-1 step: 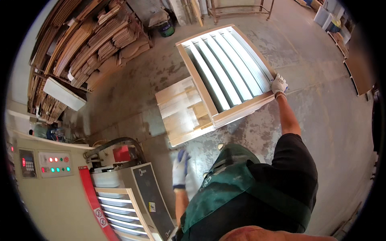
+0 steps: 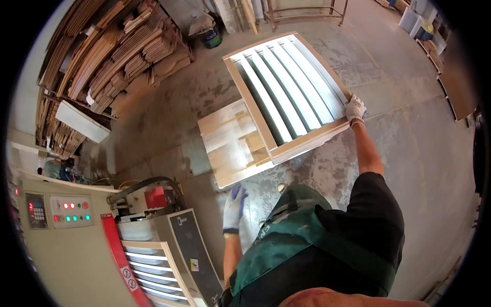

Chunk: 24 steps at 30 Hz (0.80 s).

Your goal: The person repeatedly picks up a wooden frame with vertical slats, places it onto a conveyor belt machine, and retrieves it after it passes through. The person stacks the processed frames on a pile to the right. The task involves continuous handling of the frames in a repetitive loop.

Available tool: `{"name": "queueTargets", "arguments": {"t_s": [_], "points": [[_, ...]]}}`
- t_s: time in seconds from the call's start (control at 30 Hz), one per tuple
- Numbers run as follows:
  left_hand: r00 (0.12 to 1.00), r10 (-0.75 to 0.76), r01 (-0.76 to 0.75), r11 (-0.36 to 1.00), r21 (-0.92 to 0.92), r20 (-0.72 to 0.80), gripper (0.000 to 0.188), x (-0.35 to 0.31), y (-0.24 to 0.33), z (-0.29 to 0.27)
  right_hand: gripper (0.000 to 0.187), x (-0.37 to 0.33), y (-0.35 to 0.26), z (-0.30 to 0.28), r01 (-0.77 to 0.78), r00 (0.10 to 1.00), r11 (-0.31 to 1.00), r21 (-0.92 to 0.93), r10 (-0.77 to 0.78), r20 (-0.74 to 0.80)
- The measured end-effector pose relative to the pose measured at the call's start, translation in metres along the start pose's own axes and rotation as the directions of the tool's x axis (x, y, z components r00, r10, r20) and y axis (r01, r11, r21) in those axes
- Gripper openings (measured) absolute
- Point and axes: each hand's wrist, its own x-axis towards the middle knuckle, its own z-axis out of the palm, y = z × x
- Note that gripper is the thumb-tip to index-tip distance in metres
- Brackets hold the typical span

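Material of held thing: pale wood, a louvred shutter panel [image 2: 289,87] with white slats in a light frame.
Place of shutter: lay tilted over a low stack of flat wooden boards [image 2: 230,146] on the concrete floor [image 2: 409,153], its near right corner raised in the grip.
Right hand [image 2: 354,108]: in a white work glove, arm stretched forward, fingers closed around the near right corner of the shutter frame.
Left hand [image 2: 234,207]: in a white and blue glove, hung low beside the body, fingers loosely spread, touching nothing, apart from the shutter.
Body: seen from above, dark short sleeve and green apron [image 2: 302,245] at the bottom of the view.
Left of the body: a beige machine [image 2: 66,256] with a control panel [image 2: 69,211] of red and green lights, a red strip along its edge.
In the machine: a second shutter [image 2: 148,266] with white slats, partly inside.
Far left: racks with stacked wooden strips and boards [image 2: 112,56].
Top: a green bucket [image 2: 210,38] near the racks and a metal frame stand [image 2: 307,13], well apart from the shutter.
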Motion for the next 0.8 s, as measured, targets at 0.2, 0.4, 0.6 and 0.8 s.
{"name": "queueTargets", "arguments": {"t_s": [0.2,0.4,0.6,0.8], "points": [[0.679,0.550,-0.615,0.066,0.786,0.486,0.046,0.139,0.029,0.070,0.034,-0.054,0.007,0.004,0.325,0.934,0.934,-0.150,-0.341,-0.106],[0.990,-0.071,0.128,0.831,0.541,-0.124,0.037,0.112,0.095,0.071,0.048,-0.175,0.026,-0.001,0.182,0.982,0.909,0.375,-0.190,-0.015],[0.959,0.070,0.148,0.705,0.694,-0.275,0.047,0.018,0.048,0.014,0.020,-0.233,0.053,0.011,-0.303,0.858,0.547,0.780,-0.200,0.474],[0.855,0.147,0.140,0.858,0.494,-0.497,0.038,-0.122,0.049,0.002,0.014,-0.242,0.015,0.004,-0.249,0.745,0.529,0.811,-0.430,0.510]]}}
